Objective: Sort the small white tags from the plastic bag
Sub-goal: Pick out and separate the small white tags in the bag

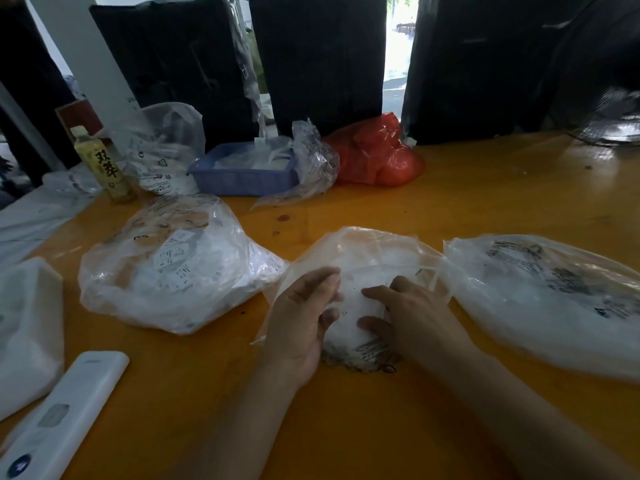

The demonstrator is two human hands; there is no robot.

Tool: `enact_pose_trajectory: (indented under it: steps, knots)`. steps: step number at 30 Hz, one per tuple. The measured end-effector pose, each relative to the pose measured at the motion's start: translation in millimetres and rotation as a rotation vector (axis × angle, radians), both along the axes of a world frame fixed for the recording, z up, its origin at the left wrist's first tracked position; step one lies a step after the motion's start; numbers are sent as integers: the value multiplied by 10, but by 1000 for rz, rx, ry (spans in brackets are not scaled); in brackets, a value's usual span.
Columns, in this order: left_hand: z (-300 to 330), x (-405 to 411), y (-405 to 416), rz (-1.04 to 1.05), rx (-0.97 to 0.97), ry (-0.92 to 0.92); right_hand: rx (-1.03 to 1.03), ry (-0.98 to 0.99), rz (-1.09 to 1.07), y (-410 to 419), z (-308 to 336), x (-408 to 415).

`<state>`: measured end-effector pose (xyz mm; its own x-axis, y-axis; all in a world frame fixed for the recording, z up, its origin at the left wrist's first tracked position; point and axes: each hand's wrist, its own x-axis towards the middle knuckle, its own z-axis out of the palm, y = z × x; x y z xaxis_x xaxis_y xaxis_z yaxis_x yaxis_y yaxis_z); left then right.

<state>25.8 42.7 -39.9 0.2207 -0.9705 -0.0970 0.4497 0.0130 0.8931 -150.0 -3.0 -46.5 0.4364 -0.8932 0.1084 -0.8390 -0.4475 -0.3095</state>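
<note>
Centrally, a crumpled clear plastic bag [360,258] lying on the glossy orange wooden table [485,195] is worked by two bare hands. A loose heap of small white tags [349,303] is seen through the film, bunched between the hands, with printed black text showing at the near edge of the heap. The left hand [301,320] is set against the left side of the bag with its fingers curled, so that the film and the tags beneath appear to be gripped between thumb and fingers. The right hand [412,317] is laid on the right side of the same heap, fingers bent and thumb tucked toward the tags, and the plastic appears to be pinched there; how firmly cannot be told through the blur.

Just right of the right hand, a second clear plastic bag with black printing [547,299] is lying on the table, touching the gripped bag. Left of the left hand, slightly apart, a third clear bag filled with white printed labels [166,271] is resting. Nearer than the left hand and well to its left, a long white rectangular device [65,414] lies flat, and beside that a white bundle of material [27,327] is seen at the table's edge. Beyond the hands, a shallow blue plastic basket [242,178] holding white pieces is placed, with a red plastic bag [374,157] to its right and a yellow-labelled drink bottle [102,164] to its left. Dark panels [318,60] stand behind the table.
</note>
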Motion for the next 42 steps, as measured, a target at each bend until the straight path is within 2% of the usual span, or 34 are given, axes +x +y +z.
enact_pose_trajectory:
  steps: [3,6,8,13,16,18,21,24,36,42]
  knots:
    - [6,-5,19,-9,9,-57,-11,1,-5,9,-25,53]
    - [-7,-13,29,-19,14,-88,-52,-89,-28,0,-16,44]
    - [-16,-26,27,-23,26,-45,-73,-181,-49,3,-5,27]
    - [-71,-44,-6,-26,38,3,29,-613,-180,24,98,-67]
    - [-84,-44,-9,-12,36,24,137,-867,-154,44,200,-141]
    - [-74,-44,4,-12,41,-29,180,-990,-141,62,242,-176]
    - [-86,-40,12,-2,41,-75,182,-1016,-184,61,230,-199]
    - [-93,-40,-5,9,34,2,213,-979,-212,48,208,-196]
    - [-130,-41,-18,3,5,4,265,-1118,-143,-42,122,-225]
    - [-130,-39,-19,-38,-4,-28,275,-1127,-120,-42,141,-217]
